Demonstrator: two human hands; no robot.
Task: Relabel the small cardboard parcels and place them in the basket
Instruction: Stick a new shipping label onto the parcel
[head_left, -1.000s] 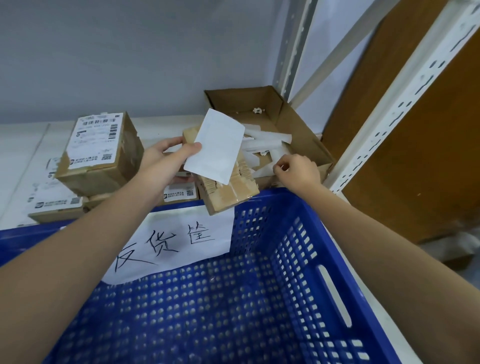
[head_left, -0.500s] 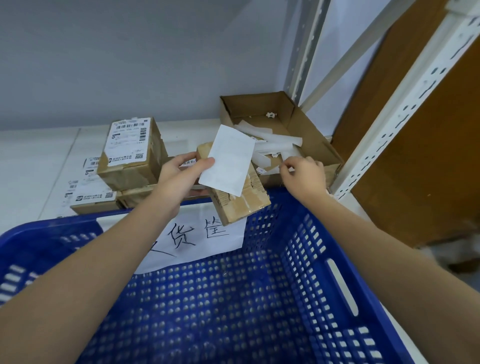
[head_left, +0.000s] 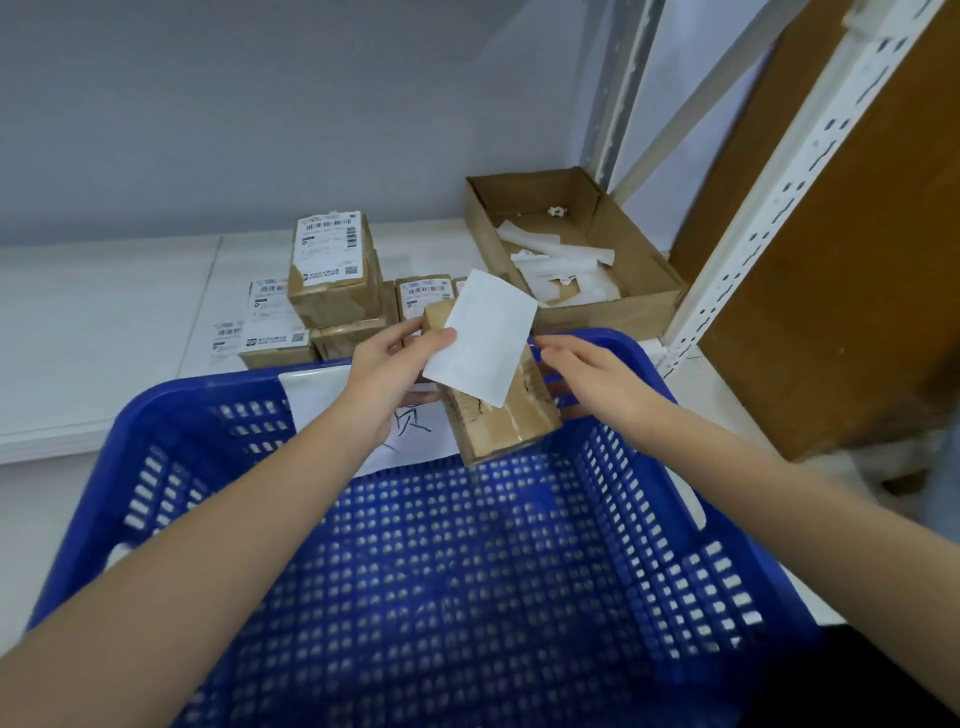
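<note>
My left hand grips a small brown cardboard parcel over the far rim of the blue plastic basket, with its thumb pinning a blank white label against the parcel's top. The label's lower part hangs loose over the parcel. My right hand is beside the parcel's right edge, fingers extended toward it and holding nothing I can see. Several more labelled parcels are stacked on the white shelf behind the basket.
An open cardboard tray with peeled white backing strips sits at the back right. A white slotted rack upright and a brown board stand on the right. A handwritten paper sign hangs on the basket's far wall.
My right hand has left the cardboard tray and come back to the parcel's right side. The parcel and label have moved nearer, over the basket rim. The view has pulled back.
</note>
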